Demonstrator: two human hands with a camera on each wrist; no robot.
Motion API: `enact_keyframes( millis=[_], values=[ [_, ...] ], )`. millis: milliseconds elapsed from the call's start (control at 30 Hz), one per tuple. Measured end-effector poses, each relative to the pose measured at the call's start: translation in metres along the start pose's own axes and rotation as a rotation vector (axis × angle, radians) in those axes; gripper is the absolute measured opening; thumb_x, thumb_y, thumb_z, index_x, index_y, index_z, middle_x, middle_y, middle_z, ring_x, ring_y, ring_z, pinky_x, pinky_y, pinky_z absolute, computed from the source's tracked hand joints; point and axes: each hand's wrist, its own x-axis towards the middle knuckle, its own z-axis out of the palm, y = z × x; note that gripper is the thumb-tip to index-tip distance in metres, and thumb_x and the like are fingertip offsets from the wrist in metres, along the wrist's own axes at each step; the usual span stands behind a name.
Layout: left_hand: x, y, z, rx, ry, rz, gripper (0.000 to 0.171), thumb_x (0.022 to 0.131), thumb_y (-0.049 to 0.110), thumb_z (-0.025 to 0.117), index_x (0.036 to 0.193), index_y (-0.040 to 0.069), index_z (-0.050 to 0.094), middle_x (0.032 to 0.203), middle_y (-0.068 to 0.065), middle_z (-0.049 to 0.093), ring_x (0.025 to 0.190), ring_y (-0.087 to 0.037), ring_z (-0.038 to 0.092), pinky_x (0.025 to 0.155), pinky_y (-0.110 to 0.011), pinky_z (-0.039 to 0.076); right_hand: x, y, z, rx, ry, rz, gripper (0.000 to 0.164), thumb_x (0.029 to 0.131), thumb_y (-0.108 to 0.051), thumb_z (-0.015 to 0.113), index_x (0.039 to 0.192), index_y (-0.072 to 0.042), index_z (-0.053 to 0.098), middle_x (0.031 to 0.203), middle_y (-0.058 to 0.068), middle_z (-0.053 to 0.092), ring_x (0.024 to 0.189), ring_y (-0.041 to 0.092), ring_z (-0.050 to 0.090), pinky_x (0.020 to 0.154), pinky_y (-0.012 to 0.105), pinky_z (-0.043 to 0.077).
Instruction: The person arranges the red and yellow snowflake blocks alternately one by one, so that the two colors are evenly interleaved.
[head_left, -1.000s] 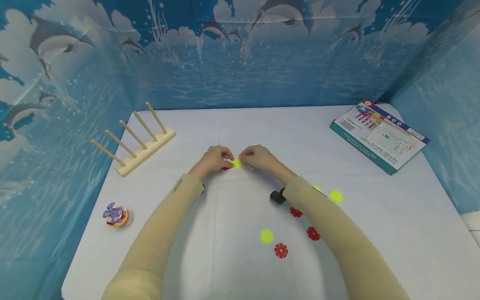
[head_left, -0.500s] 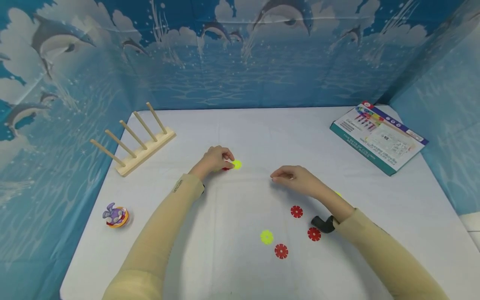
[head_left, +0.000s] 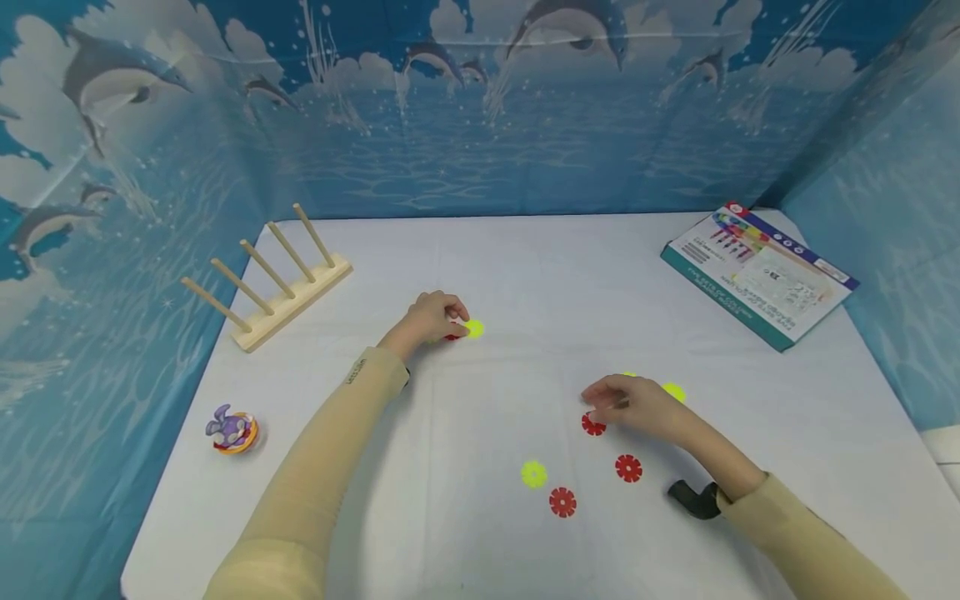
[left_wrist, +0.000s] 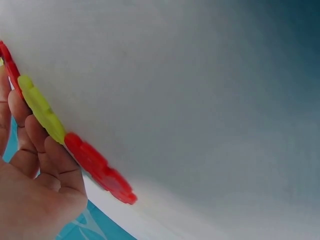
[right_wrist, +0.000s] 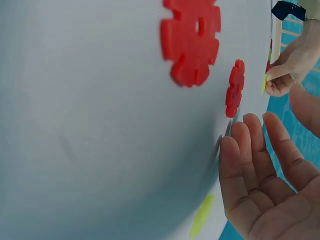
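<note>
My left hand (head_left: 429, 318) pinches a row of joined notched plastic discs near the table's middle. A yellow disc (head_left: 475, 329) sticks out past its fingertips; in the left wrist view a red disc (left_wrist: 100, 169) and a yellow disc (left_wrist: 42, 109) of that row lie along the fingers. Over to the right, my right hand (head_left: 639, 406) hovers low, thumb apart from its loosely bent fingers and nothing between them. Its fingertips overlap a loose red disc (head_left: 594, 426) in the head view. The right wrist view has that red disc (right_wrist: 235, 89) just beyond the fingertips.
Another red disc (head_left: 628, 468), a yellow disc (head_left: 534, 474) and a further red disc (head_left: 562, 502) lie toward the front. A yellow disc (head_left: 674, 392) lies behind the right hand. A wooden peg stand (head_left: 292, 306), a purple toy (head_left: 231, 430) and a box (head_left: 757, 275) flank them.
My right hand has left the joined discs and moved right and toward me, to the loose red disc. The left hand has stayed in place with its row.
</note>
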Motion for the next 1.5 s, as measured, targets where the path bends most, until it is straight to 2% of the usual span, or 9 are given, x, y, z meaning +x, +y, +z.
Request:
enact_keyframes(
  millis=[167, 333, 533, 900, 1067, 1333, 1500],
  values=[
    [0.000, 0.000, 0.000, 0.004, -0.003, 0.003, 0.018, 0.086, 0.025, 0.077, 0.101, 0.018, 0.070, 0.106, -0.002, 0.058, 0.108, -0.024, 0.044, 0.101, -0.046, 0.035, -0.004, 0.000, 0.004, -0.021, 0.002, 0.030, 0.033, 0.083, -0.017, 0.077, 0.113, -0.007, 0.068, 0.103, 0.004, 0.066, 0.094, 0.019, 0.059, 0.079, 0.029, 0.052],
    [0.001, -0.001, 0.000, 0.001, 0.000, 0.015, 0.018, 0.086, 0.025, 0.077, 0.101, 0.018, 0.070, 0.106, -0.001, 0.059, 0.107, -0.024, 0.046, 0.101, -0.046, 0.035, -0.004, -0.002, 0.006, -0.033, 0.011, -0.009, 0.034, 0.080, -0.015, 0.080, 0.110, -0.006, 0.068, 0.098, 0.003, 0.063, 0.089, 0.018, 0.055, 0.074, 0.023, 0.050],
    [0.001, 0.000, 0.001, 0.009, 0.003, 0.019, 0.018, 0.086, 0.025, 0.077, 0.101, 0.018, 0.070, 0.105, -0.001, 0.059, 0.106, -0.023, 0.046, 0.100, -0.046, 0.036, 0.000, 0.000, 0.011, -0.068, 0.025, -0.045, 0.033, 0.077, -0.013, 0.083, 0.105, -0.006, 0.068, 0.092, 0.002, 0.059, 0.083, 0.016, 0.051, 0.069, 0.022, 0.047],
    [0.001, 0.000, 0.000, 0.006, 0.006, 0.016, 0.018, 0.086, 0.025, 0.077, 0.100, 0.018, 0.070, 0.104, -0.002, 0.058, 0.106, -0.024, 0.044, 0.098, -0.045, 0.035, 0.005, 0.000, 0.018, -0.132, 0.057, -0.011, 0.032, 0.073, -0.013, 0.086, 0.098, -0.009, 0.066, 0.087, 0.001, 0.057, 0.080, 0.016, 0.051, 0.066, 0.022, 0.047],
    [0.001, -0.002, 0.001, 0.012, 0.004, 0.019, 0.018, 0.086, 0.025, 0.077, 0.101, 0.018, 0.070, 0.105, -0.002, 0.058, 0.106, -0.024, 0.045, 0.098, -0.044, 0.036, 0.005, -0.002, 0.019, -0.151, 0.048, 0.018, 0.030, 0.074, -0.014, 0.086, 0.095, -0.011, 0.065, 0.085, 0.000, 0.056, 0.079, 0.016, 0.051, 0.066, 0.024, 0.047],
    [0.002, -0.002, 0.001, 0.000, 0.002, 0.020, 0.018, 0.086, 0.025, 0.077, 0.100, 0.017, 0.070, 0.104, -0.002, 0.058, 0.106, -0.024, 0.045, 0.097, -0.043, 0.036, 0.006, -0.002, 0.017, -0.166, 0.038, 0.018, 0.026, 0.073, -0.015, 0.086, 0.090, -0.014, 0.066, 0.085, 0.000, 0.055, 0.080, 0.016, 0.050, 0.066, 0.026, 0.047],
    [0.003, -0.003, 0.001, 0.002, 0.002, 0.019, 0.018, 0.086, 0.025, 0.077, 0.100, 0.017, 0.070, 0.104, -0.002, 0.057, 0.105, -0.023, 0.045, 0.096, -0.042, 0.037, 0.005, -0.005, 0.012, -0.155, -0.010, -0.001, 0.021, 0.075, -0.016, 0.084, 0.086, -0.017, 0.066, 0.083, -0.001, 0.056, 0.078, 0.016, 0.051, 0.064, 0.026, 0.047]
  ],
)
